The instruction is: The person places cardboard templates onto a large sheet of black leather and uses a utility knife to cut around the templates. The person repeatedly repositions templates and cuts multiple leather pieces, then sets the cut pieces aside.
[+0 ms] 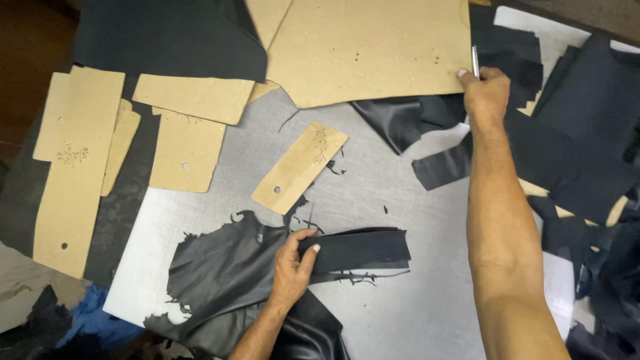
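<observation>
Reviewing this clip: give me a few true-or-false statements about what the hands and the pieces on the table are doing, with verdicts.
1. The left hand grips a stack of black strips. True.
2. The right hand rests on the small cardboard tag with a hole. False: it presses the edge of the large cardboard sheet; the small cardboard tag lies apart, untouched.
3. The right hand holds a slim silver pen-like tool. True.
4. The strips are brown. False: they are black.
5. Several cardboard templates lie at the left of the table. True.
</observation>
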